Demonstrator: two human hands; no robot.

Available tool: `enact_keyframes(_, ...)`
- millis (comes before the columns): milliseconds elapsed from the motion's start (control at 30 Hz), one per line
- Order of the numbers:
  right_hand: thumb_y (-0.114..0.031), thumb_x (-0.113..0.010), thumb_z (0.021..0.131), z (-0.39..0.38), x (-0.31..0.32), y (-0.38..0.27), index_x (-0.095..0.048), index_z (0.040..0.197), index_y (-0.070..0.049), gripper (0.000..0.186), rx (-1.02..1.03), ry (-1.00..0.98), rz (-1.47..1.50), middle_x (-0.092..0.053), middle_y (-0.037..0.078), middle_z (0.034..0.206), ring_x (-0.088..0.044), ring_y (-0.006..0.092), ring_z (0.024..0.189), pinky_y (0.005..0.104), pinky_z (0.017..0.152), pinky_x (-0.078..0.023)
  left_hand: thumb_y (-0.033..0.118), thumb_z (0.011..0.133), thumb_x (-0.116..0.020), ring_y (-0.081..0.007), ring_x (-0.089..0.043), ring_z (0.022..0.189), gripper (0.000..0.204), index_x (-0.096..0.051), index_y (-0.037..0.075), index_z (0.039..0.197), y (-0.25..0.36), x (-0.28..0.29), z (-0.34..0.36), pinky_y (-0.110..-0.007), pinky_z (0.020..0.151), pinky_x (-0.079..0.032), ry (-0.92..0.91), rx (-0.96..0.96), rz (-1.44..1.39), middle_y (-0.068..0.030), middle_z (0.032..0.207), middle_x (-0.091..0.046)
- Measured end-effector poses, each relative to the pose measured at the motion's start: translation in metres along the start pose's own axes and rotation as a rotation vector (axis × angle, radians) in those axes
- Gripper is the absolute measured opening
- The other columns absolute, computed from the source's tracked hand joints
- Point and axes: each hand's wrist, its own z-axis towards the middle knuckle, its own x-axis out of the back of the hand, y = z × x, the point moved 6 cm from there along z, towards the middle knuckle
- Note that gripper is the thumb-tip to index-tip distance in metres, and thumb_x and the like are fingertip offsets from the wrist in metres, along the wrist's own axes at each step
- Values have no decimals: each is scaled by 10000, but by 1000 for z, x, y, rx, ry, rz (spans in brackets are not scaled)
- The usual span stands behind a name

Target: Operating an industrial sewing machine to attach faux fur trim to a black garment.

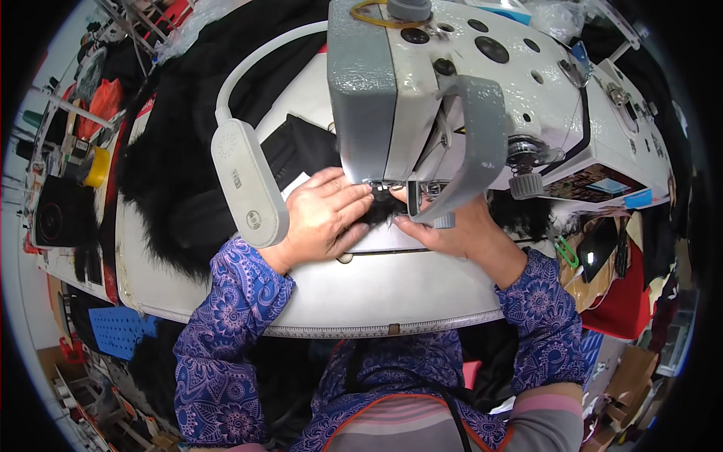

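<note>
A white and grey sewing machine (365, 98) stands before me, its head right above my fingers. Black furry fabric (385, 215) lies under the needle area, between my two hands. My left hand (325, 215) rests flat on the left side of this work, fingers stretched toward the needle area. From the other side, my right hand (456, 230) holds the fur's edge between thumb and fingers. The grey machine guard (482, 143) hides part of its fingers. Smooth black cloth (297, 147) lies beyond my left hand.
A white lamp (248, 181) on a bent arm hangs close to my left wrist. A large black fur piece (162, 173) covers the table's left side. Along the front edge of the white table (339, 294) runs a measuring tape. Green-handled snips (565, 252) lie at the right.
</note>
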Motion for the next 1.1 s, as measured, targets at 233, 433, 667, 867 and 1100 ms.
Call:
enact_keyframes(233, -366, -732, 779, -1, -2, 0, -713, 1087, -246, 331, 8, 4, -32, -698, 66, 958, -652, 258, 885, 393, 828, -490, 263, 792, -695, -231, -600, 1097, 339, -671, 49, 1055, -4, 5, 3, -525, 1015, -375, -69, 109, 37, -77, 1112, -662)
enact_keyframes(433, -496, -605, 841, -2, 6, -6, -704, 789, -86, 425, 198, 330, -94, -633, 106, 670, -628, 300, 615, 426, 550, -497, 248, 807, -682, -228, -550, 1189, 343, -669, 50, 1087, -7, 5, 3, -564, 1028, -341, -77, 86, -5, -59, 1127, -659)
enact_keyframes(667, -515, -593, 840, -4, 8, -9, -703, 767, -76, 459, 240, 436, -70, -642, 117, 698, -630, 294, 628, 417, 551, -495, 225, 811, -671, -229, -538, 1203, 346, -653, 51, 1109, -5, 4, 3, -552, 1045, -324, -71, 85, 13, -55, 1132, -653)
enact_keyframes(867, -558, -563, 844, -1, 0, -2, -677, 617, -56, 562, 192, 360, -72, -565, 92, 501, -591, 289, 483, 407, 465, -459, 215, 802, -674, -225, -550, 1179, 344, -648, 52, 1103, -6, 3, 3, -549, 1042, -327, -37, 81, -14, -59, 1131, -649)
enact_keyframes(1100, -567, -561, 845, 2, 3, 2, -683, 614, -49, 580, 193, 369, -138, -587, 103, 541, -596, 294, 498, 406, 469, -458, 178, 790, -668, -225, -575, 1138, 296, -664, 50, 1057, -7, 7, 6, -514, 1041, -348, -2, 34, -69, -80, 1136, -647)
